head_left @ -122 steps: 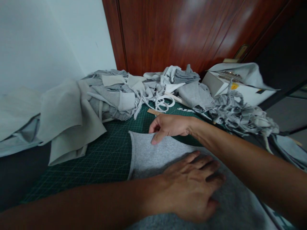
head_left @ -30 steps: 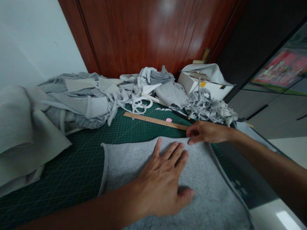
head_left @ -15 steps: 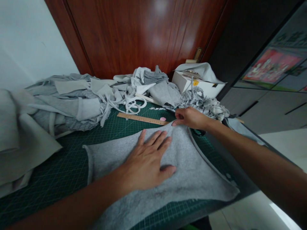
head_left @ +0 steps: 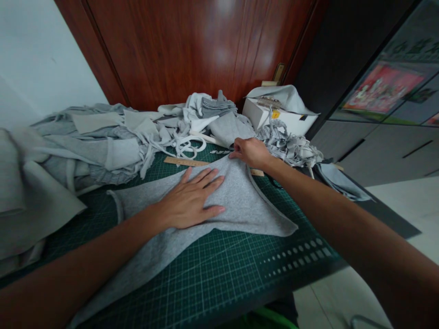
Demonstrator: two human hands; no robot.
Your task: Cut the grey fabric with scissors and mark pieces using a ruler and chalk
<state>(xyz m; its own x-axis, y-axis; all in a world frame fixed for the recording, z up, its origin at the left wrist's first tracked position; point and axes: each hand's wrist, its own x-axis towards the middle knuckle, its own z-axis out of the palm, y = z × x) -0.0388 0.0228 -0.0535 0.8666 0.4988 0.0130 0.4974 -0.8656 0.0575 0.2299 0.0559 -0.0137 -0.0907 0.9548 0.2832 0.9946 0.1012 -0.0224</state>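
Observation:
A piece of light grey knit fabric [head_left: 247, 205] lies spread over a green cutting mat [head_left: 226, 265]. My left hand [head_left: 190, 196] presses flat on the middle of it, fingers spread. At the far edge, my right hand [head_left: 250, 151] pinches the fabric's upper corner between thumb and fingers. Partly under the cloth is a wooden ruler [head_left: 181, 161], showing on both sides of that corner. Below my right wrist, part of a dark object shows on the mat; I cannot make out what it is.
Heaps of grey fabric pieces [head_left: 92, 146] fill the left and back of the table. A white box [head_left: 281, 116] with cloth on top stands at the back right, beside tangled fabric strips [head_left: 291, 148]. Behind is a brown wooden door [head_left: 192, 50]; a grey cabinet [head_left: 387, 146] stands right.
My right hand has pulled the fabric's far corner away from me and leftward, over the ruler. The near right edge has shifted up and left, uncovering more mat. My left hand stays flat.

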